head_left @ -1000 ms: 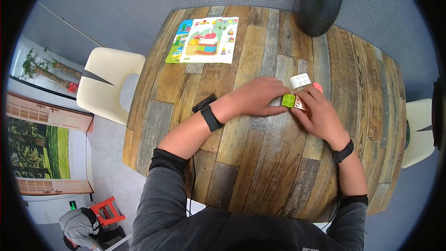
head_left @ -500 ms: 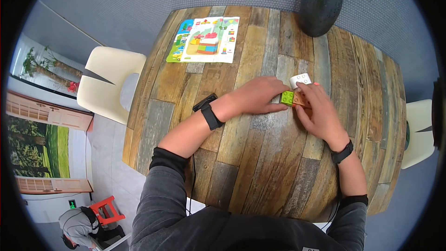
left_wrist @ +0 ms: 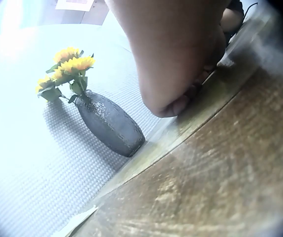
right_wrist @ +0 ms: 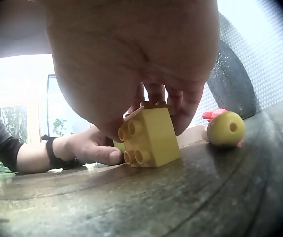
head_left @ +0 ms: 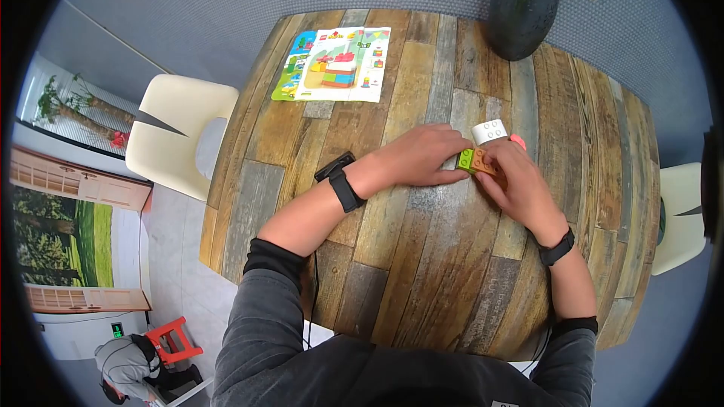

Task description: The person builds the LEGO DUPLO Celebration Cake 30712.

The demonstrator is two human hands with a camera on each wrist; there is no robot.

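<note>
left hand (head_left: 426, 155) kinda pinching a green block (head_left: 466, 160), right hand (head_left: 522, 187) gripping an orange block (head_left: 482, 160) right beside it, down at the wooden table (head_left: 422, 256), white block (head_left: 489, 131) just behind, dark vase (head_left: 522, 11) farther back

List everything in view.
Green brick: 1, green, left grip
Orange brick: 1, orange, right grip
Yellow brick: 1, yellow, right wrist view; maybe the orange one
White brick: 1, white, beyond green brick
Small piece: 1, red, beside white brick
Holed piece: 1, yellow, right wrist view
Booklet: 1, multicoloured, table's far left
Vase: 1, dark grey, far edge
Sunflowers: several, yellow, vase
Table: 1, brown, centre
Chairs: 2, cream, both sides
Plant: 1, green, left
Landscape image: 1, green, left
Stool: 1, red, lower left
Person: 1, grey top, by stool
Wristbands: 2, black, wrists
Left grip: 1, on green brick
Right grip: 1, on orange brick
</note>
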